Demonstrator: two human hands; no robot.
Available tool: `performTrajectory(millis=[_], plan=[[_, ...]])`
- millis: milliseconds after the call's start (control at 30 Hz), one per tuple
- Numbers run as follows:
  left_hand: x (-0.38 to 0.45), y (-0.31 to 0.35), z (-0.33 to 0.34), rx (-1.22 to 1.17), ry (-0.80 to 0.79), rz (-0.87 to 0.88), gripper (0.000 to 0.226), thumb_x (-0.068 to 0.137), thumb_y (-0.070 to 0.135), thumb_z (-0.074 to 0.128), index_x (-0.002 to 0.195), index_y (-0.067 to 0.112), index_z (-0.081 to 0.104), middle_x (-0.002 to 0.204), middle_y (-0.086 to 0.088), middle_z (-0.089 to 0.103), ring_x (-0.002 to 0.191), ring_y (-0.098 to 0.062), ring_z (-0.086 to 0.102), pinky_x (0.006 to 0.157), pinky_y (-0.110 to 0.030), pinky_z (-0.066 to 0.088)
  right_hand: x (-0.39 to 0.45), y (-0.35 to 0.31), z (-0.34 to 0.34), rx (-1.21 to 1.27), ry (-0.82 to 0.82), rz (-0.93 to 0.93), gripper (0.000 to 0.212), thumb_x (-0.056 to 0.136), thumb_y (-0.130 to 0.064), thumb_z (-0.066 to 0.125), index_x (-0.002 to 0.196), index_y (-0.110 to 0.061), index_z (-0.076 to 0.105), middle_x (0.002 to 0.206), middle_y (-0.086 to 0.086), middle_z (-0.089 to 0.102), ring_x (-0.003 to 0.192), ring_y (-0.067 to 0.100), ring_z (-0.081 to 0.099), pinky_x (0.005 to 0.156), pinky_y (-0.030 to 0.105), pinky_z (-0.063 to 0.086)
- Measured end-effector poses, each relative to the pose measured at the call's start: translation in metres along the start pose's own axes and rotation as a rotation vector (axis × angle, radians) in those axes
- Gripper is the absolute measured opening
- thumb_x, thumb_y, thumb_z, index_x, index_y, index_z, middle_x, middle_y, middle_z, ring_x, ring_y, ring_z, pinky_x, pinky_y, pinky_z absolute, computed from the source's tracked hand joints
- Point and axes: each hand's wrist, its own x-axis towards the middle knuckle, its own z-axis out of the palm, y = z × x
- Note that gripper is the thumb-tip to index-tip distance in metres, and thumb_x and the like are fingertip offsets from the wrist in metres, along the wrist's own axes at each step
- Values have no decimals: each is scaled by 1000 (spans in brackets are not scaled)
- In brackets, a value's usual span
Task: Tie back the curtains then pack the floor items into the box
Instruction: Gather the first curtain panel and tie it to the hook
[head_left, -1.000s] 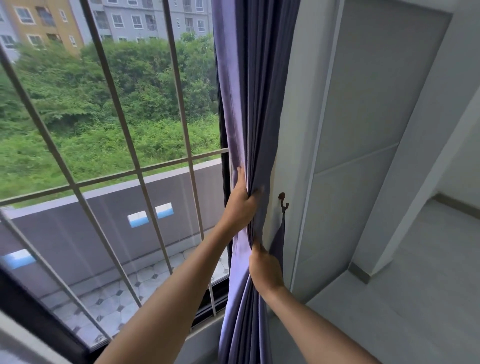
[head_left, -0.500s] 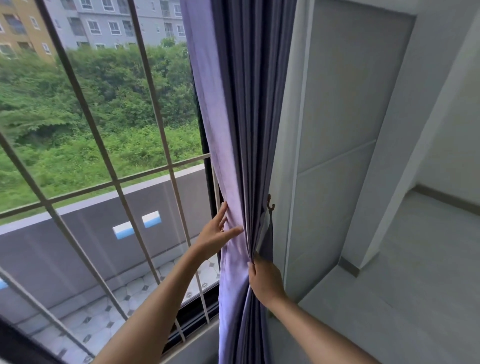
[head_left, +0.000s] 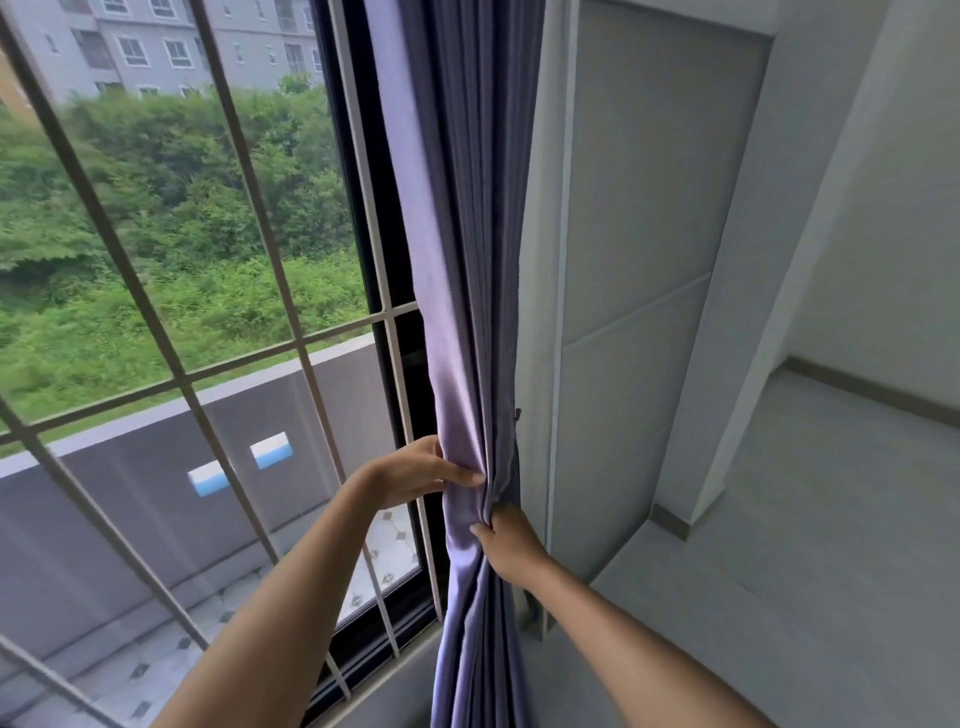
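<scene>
A purple curtain (head_left: 462, 249) hangs gathered in folds at the right edge of the window. My left hand (head_left: 415, 470) grips the curtain's left edge at about waist height, thumb across the front of the cloth. Just below and to the right, my right hand (head_left: 506, 543) grips the bunched folds from the wall side. A small dark wall hook (head_left: 517, 414) peeks out behind the curtain's right edge, just above my right hand. No tie-back band, floor items or box show in this view.
The window (head_left: 171, 322) has a white metal grille (head_left: 291, 291) and a dark frame. A grey wall panel (head_left: 639, 260) stands right of the curtain. Grey floor (head_left: 810, 519) stretches to the right, with a pillar corner (head_left: 696, 499) on it.
My left hand dropped from high on the curtain, opened for a moment, then closed on its left edge. The curtain is bunched tighter. The view has shifted so the hook is mostly hidden.
</scene>
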Motion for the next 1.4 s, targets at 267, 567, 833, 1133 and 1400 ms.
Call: performTrajectory(millis=[267,567,833,1133,1400], plan=[[13,-11,6,-160,155,20,20,79,4,72,98,2,67,96,-10,73,95,-24,69,79,-26,54,-11,4,-3,-24,217,6,27,86,-39,65,94,-14,65,92,3,70,86,21,66,65,23,44],[12,-9,4,-224,164,16,14,81,2,69,95,4,67,91,-7,74,90,-21,70,75,-24,55,1,6,-1,41,350,-96,84,80,-33,74,146,-23,24,143,-1,46,130,17,46,103,33,45],[16,-28,25,-48,580,194,16,76,12,77,86,15,65,79,1,70,75,-12,68,62,-17,53,-1,10,15,-10,355,-96,50,97,-29,51,142,-12,37,126,7,61,115,23,59,95,30,48],[25,-44,8,182,588,231,16,70,8,80,80,7,68,74,0,71,67,-11,66,63,-25,52,2,27,16,82,428,-147,26,95,-27,58,115,-10,59,103,5,69,98,22,65,77,12,37],[62,-41,5,335,907,200,32,69,26,79,68,-1,62,64,-14,64,59,-24,53,54,-34,44,37,20,15,130,427,-102,30,98,-25,51,122,-7,54,113,11,67,105,25,62,79,15,35]])
